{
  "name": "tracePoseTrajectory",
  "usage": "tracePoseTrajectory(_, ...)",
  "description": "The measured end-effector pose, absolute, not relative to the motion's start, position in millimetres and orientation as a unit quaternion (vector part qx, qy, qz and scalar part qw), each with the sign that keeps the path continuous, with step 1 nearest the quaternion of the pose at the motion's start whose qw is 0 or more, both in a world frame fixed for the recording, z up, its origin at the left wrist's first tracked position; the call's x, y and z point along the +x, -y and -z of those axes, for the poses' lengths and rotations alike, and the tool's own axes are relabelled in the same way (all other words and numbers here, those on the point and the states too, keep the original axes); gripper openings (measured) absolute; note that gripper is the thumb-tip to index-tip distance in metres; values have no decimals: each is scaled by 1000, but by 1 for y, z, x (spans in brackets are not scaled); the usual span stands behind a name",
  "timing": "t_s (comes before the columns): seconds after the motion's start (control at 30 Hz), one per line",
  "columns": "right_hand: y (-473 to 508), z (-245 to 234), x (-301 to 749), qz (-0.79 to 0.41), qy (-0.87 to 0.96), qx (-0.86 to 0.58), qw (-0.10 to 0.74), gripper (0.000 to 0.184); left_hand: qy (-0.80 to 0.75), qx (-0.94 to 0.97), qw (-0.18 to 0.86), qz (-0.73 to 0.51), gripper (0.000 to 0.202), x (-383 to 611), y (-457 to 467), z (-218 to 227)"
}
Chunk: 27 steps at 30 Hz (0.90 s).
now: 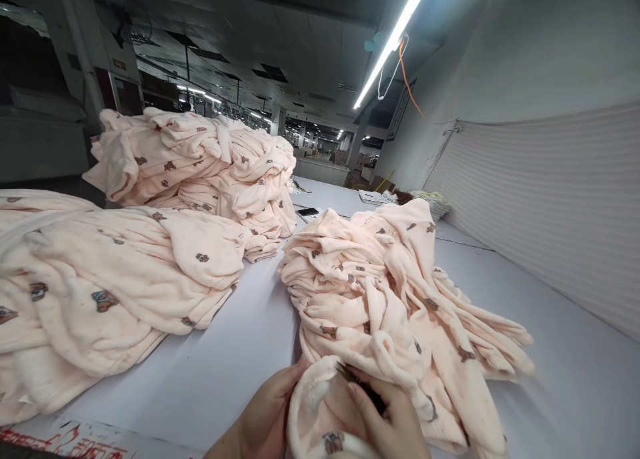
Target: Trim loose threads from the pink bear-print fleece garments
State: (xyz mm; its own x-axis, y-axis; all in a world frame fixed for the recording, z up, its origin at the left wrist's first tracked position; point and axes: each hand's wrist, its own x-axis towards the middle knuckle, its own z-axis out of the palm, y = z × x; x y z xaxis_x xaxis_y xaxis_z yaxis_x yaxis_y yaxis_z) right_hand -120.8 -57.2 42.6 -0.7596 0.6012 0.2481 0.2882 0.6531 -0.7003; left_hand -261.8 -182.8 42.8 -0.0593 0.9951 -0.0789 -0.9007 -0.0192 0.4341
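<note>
A pale pink fleece garment (333, 405) printed with small bears lies bunched at the table's front edge. My left hand (267, 409) is closed on its rim from the left, the fingers partly hidden behind the cloth. In my right hand (395, 412) is a small dark pair of thread snips (370, 393), mostly covered by the fingers. The pointed tips touch or nearly touch the rim of the opening between both hands. More of the same pink fleece (350, 299) is heaped directly beyond my hands, with sleeve-like parts hanging to the right.
Pink fleece piles stand at the near left (125, 279) and far left (200, 159) of the white table (215, 372). A black phone (307, 212) lies farther back, near papers (375, 197). A striped cloth (540, 199) hangs along the right wall, and a tube light (395, 39) hangs overhead.
</note>
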Motion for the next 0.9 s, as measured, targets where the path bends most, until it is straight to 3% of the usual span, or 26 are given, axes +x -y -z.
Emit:
tracePoseTrajectory(0.23,55,-44,-110,-320,872,-259,265,29,-229,153,660,-699,38,-256,173,-48)
tracePoseTrajectory(0.43,68,-51,-97,-136,928,-216,272,26,-244,222,640,-694,34,-250,168,-55)
tracePoseTrajectory(0.63,58,-52,-99,-239,901,-265,247,25,-293,254,646,-657,47,-252,170,-50)
tracePoseTrajectory(0.77,46,-44,-95,-301,867,-277,284,27,-324,237,639,-656,36,-252,161,-49)
tracePoseTrajectory(0.9,38,-44,-87,-270,872,-272,306,28,-349,214,639,-652,28,-253,143,-46)
